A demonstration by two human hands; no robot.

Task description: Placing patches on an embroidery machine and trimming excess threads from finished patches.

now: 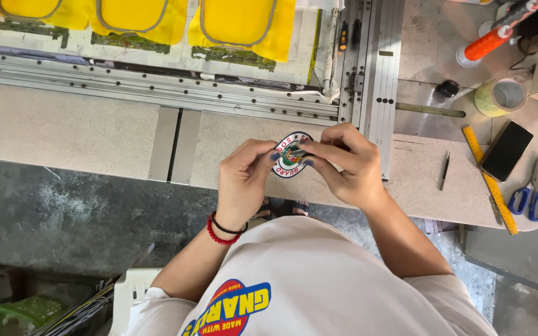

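Over the speckled worktable [63, 134], I pinch an oval embroidered patch [289, 157] between both hands. My left hand [242, 180] grips its left edge, my right hand [347, 165] its right; its long axis runs away from me.

Colours on the speckled counter

The oval patch [291, 155] is white with a dark rim, red letters and a green middle. The cloth [241, 22] up top is bright yellow. The scissors [528, 198] have blue handles, the ruler [489, 178] is yellow, the phone [507, 150] is black, and the counter [63, 134] is beige with tiny speckles.
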